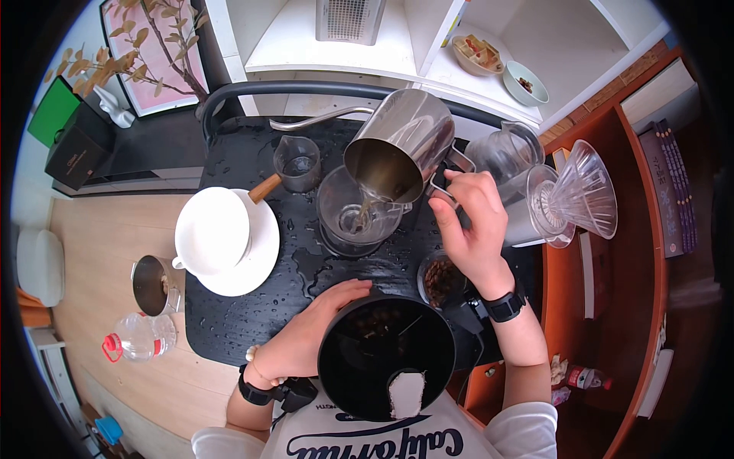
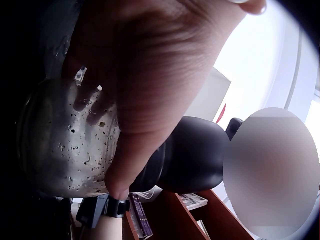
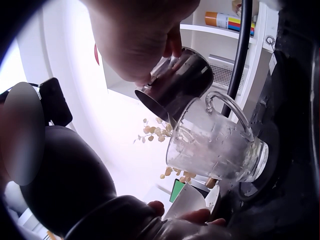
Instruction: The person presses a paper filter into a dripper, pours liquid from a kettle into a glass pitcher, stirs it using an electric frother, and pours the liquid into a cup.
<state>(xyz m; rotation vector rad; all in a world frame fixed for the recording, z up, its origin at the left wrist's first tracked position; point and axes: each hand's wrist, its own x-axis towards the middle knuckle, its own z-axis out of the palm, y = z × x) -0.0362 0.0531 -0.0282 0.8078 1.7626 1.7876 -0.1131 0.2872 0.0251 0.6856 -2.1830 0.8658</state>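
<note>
My right hand (image 1: 475, 229) grips the handle of a steel gooseneck kettle (image 1: 417, 130), its spout pointing left. The kettle is tipped over its wide mouth, and a thin stream runs down into a clear glass pitcher (image 1: 330, 206) below. In the right wrist view the pitcher's handle (image 3: 227, 102) shows close to the kettle. My left hand (image 1: 313, 329) is wrapped round a black-topped glass jar (image 2: 65, 160) near my chest, its glass flecked with dark bits. The jar's deep black top (image 1: 348, 367) has a few coffee beans at its bottom.
A white cup (image 1: 212, 229) stands on a saucer at the left, beside a small wooden-handled glass beaker (image 1: 297, 164). A glass of beans (image 1: 440, 281) sits near my right wrist. Another glass pitcher (image 1: 501, 153) and a clear dripper (image 1: 585, 191) are at the right. Water drops wet the black table (image 1: 260, 321).
</note>
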